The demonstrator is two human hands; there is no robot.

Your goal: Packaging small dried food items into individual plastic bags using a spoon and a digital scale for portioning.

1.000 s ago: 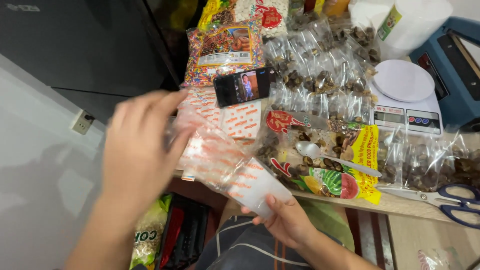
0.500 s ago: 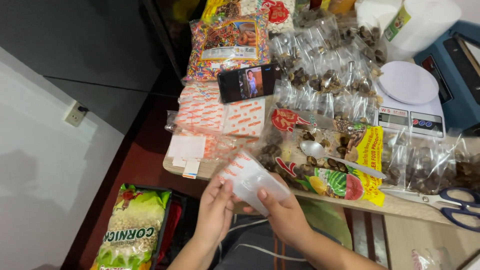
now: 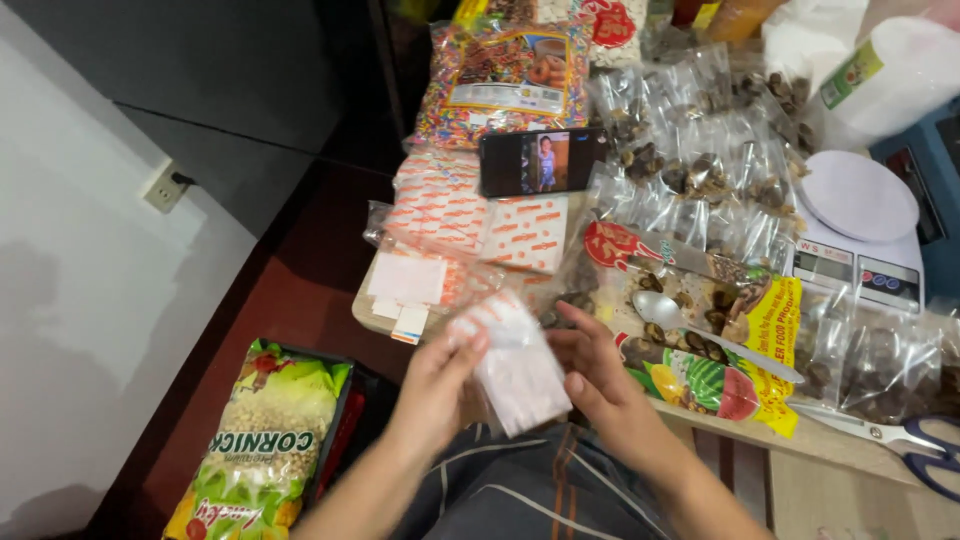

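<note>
My left hand (image 3: 437,385) and my right hand (image 3: 598,378) both pinch a small empty clear plastic bag with orange print (image 3: 512,365) over my lap, just in front of the table edge. The left fingers grip its upper left corner, the right fingers its right side. Behind it on the low wooden table (image 3: 870,465) lies a stack of the same orange-printed bags (image 3: 470,215). A large open bag of dark snack pieces (image 3: 700,335) with a metal spoon (image 3: 700,330) in it lies right of my hands.
Several small filled clear packets (image 3: 700,160) cover the table's back. A phone (image 3: 540,162) leans on a colourful sprinkles bag (image 3: 505,80). A white kitchen scale (image 3: 860,225) and scissors (image 3: 915,445) are at right. A green corn snack bag (image 3: 260,440) stands on the floor at left.
My left hand came down from over the bag stack to join the right hand. Both hands now hold the small bag lower, near my lap, with it turned more upright.
</note>
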